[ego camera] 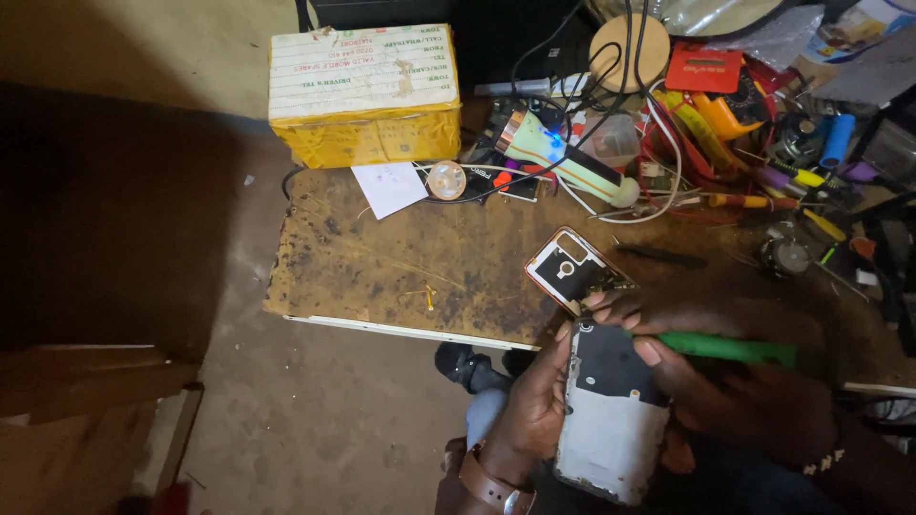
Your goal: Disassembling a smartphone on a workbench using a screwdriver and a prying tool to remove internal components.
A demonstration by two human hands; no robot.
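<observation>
My left hand (536,401) grips an opened phone (611,410) by its left edge, back side up, showing a dark upper panel and a worn grey lower part. My right hand (735,367) rests across the phone's top and holds a green-handled tool (730,348), with fingertips on the phone's upper edge. Just above the hands, a white and orange phone back cover (565,268) lies on the stained wooden worktop (410,257).
A yellow taped box (363,95) stands at the back left, with a paper slip (388,187) and a lit torch (563,157) beside it. Tangled wires, screwdrivers (773,202) and small parts crowd the right side. Below the table edge are the floor and my shoe (468,367).
</observation>
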